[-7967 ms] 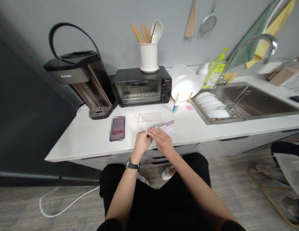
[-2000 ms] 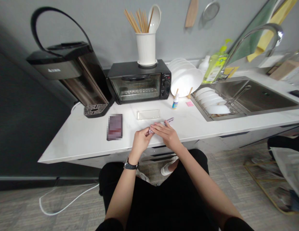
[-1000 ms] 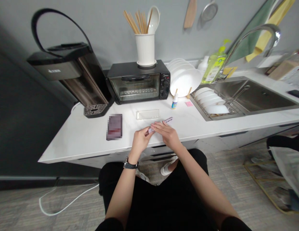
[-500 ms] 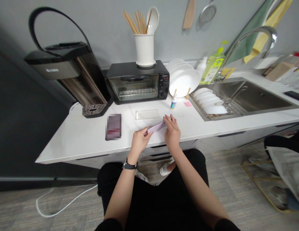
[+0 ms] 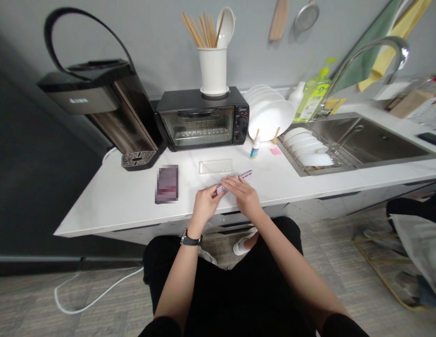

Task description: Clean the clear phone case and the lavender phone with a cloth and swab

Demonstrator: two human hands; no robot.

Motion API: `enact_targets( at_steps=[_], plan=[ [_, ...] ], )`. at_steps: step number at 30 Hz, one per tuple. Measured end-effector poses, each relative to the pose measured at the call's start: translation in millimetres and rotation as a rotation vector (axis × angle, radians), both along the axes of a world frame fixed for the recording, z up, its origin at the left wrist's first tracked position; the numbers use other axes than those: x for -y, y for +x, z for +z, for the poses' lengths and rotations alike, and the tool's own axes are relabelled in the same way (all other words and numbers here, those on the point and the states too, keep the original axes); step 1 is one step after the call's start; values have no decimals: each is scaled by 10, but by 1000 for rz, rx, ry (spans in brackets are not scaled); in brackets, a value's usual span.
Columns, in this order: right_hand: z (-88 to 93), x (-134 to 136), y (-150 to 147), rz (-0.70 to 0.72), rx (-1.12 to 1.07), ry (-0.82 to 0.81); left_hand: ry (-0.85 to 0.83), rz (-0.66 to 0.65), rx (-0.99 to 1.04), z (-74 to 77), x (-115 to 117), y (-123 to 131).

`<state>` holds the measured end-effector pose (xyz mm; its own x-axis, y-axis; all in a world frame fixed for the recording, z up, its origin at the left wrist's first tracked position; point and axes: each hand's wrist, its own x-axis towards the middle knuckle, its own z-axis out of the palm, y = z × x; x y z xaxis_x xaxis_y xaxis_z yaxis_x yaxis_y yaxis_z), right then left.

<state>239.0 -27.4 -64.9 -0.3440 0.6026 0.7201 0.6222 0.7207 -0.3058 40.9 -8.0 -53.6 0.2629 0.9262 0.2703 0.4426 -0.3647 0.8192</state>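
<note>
A slim lilac smartphone point(image 5: 246, 174) is tilted over the white counter, with several dark round lenses at its far right end. My left hand point(image 5: 204, 202) grips its near left end between thumb and fingers. Across the phone's middle lies my right hand point(image 5: 243, 193), fingers stretched out flat and covering much of it. Just behind the phone rests a clear rectangular case point(image 5: 215, 166). A small white bottle with a blue and yellow label point(image 5: 254, 149) stands farther back, beside a pink square point(image 5: 276, 151). To the left lies a purplish, pixelated rectangular item point(image 5: 166, 184).
A black toaster oven point(image 5: 200, 128) stands at the back, with a tall water dispenser point(image 5: 98, 103) to its left. Racked white plates point(image 5: 269, 117) and the sink point(image 5: 375, 140) with bowls are at right. The counter's front edge point(image 5: 133, 225) runs before my knees.
My right hand has slid left from the phone's far end to its middle, uncovering the lenses. My left hand keeps its grip. The view has shifted slightly.
</note>
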Motion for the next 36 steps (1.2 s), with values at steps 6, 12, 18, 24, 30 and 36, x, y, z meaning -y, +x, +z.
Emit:
enact_targets(
  at_steps=[6, 12, 18, 24, 30, 36],
  plan=[
    [-70, -170, 566, -297, -259, -107, -15, 16, 15, -24, 3, -13],
    [-70, -190, 641, -368, -452, -179, 19, 119, 179, 40, 13, -14],
    [-31, -184, 626, -419, -503, -235, 201, 250, 404, 341, -1, -25],
    [-27, -178, 614, -414, -524, -246, 311, 266, 472, 363, -175, 34],
    [177, -119, 481, -416, -638, -157, 184, 178, 315, 275, -173, 215],
    [590, -79, 115, -197, -462, -19, 251, 161, 134, 427, -55, 306]
  ],
)
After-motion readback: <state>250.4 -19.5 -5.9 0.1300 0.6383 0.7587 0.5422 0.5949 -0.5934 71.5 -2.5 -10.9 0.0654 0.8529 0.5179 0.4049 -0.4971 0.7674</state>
